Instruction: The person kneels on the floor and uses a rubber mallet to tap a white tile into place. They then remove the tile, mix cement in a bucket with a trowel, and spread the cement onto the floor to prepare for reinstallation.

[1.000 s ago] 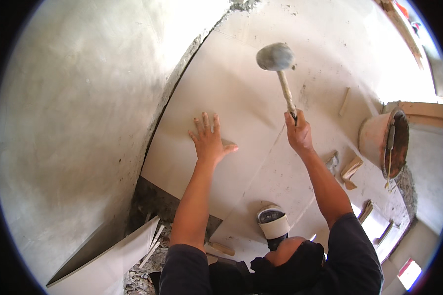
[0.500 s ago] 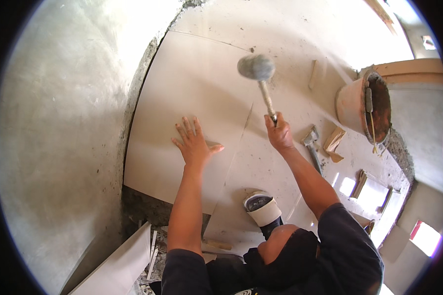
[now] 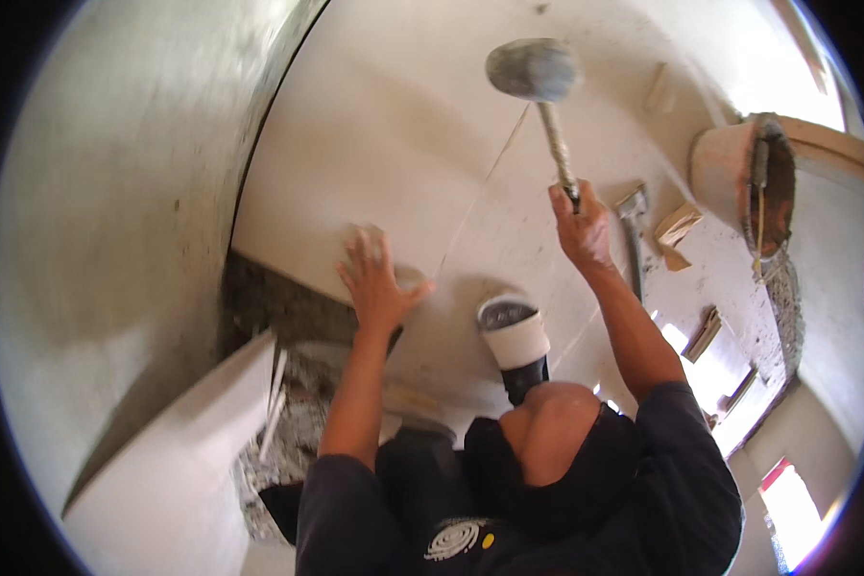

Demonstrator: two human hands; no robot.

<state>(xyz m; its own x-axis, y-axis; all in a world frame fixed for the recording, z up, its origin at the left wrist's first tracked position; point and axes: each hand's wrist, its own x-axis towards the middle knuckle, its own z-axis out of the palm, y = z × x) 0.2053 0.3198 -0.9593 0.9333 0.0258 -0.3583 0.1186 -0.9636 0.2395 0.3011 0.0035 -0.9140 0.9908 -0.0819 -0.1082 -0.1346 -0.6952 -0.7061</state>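
My right hand [image 3: 583,228] is wrapped round the lower handle of a rubber mallet [image 3: 536,72]. The mallet's grey head points away from me and is slightly blurred, raised over the floor. My left hand [image 3: 372,283] has its fingers spread at the near edge of a large pale floor tile [image 3: 346,134]; whether the palm presses on it I cannot tell. A joint line runs along the right side of this tile, with more pale tiles [image 3: 518,221] beyond it.
A hammer-like tool [image 3: 633,230] and a torn cardboard piece [image 3: 678,233] lie right of my right hand. Farther right stands a mortar-stained bucket [image 3: 723,173]. Rough mortar bed [image 3: 283,293] shows before the tile, with a loose tile [image 3: 182,432] leaning at the left wall [image 3: 115,211].
The view has shifted, so the tiles sit higher in it. My left hand is now at the tile's near edge rather than its middle. The mallet stays raised in my right hand.
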